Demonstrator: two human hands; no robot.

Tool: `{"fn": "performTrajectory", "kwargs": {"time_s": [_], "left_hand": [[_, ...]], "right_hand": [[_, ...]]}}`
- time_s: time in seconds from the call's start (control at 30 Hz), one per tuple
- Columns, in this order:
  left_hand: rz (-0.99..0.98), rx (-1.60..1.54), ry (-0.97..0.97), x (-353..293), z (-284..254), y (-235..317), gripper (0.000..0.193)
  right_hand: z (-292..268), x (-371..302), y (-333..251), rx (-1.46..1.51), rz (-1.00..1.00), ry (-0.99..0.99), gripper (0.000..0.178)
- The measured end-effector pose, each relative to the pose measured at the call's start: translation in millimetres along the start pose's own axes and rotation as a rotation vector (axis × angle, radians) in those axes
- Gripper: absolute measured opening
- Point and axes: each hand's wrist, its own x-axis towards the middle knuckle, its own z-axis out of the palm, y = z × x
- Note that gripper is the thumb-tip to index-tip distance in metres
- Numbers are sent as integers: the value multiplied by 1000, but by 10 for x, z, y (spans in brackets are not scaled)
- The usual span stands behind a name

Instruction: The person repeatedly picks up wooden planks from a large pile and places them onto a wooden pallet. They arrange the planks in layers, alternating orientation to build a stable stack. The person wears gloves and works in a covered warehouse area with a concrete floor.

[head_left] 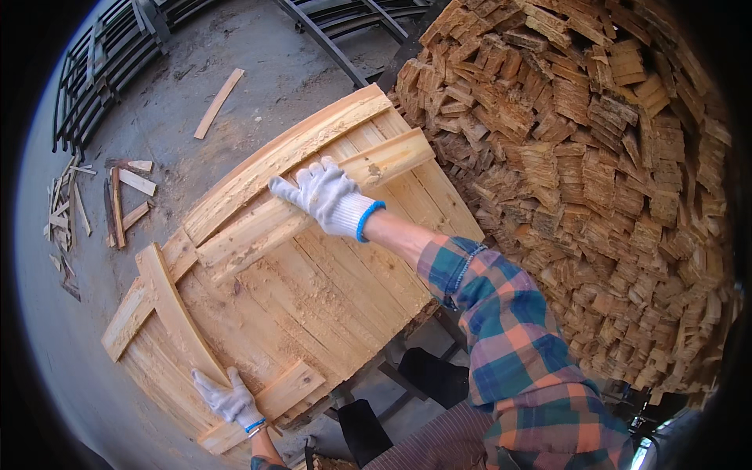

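Observation:
Both my hands wear white knit gloves with blue cuffs. My right hand [325,196] is closed over a long pale board [258,235], its fingers curled across the far edge and its thumb stretched left. That board lies crosswise on a panel of wooden planks [321,290] strewn with sawdust. Beyond it, another long board [290,157] runs along the panel's far edge. My left hand [227,398] grips the near end of a slanting board [178,313], fingers on one side and thumb on the other. Beside this hand lies a short cross board [290,390].
A large pile of split wood pieces [580,188] rises on the right. Scrap strips [117,204] and a single slat [218,103] lie on the grey floor. Dark metal frames [102,63] stand at the far left. My legs [439,439] are below the panel's near edge.

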Motion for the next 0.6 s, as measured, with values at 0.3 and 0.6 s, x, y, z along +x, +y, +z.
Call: {"fn": "performTrajectory", "kwargs": {"time_s": [0.3,0.6], "left_hand": [[-58,-349,-207,78,-257,102,87],[708,-317,-506,-866,-52,3025,91]], "right_hand": [[869,-3352,-728,786,778,-348,124],[1570,-4785,-881,1202,1412,-195,130]]}}
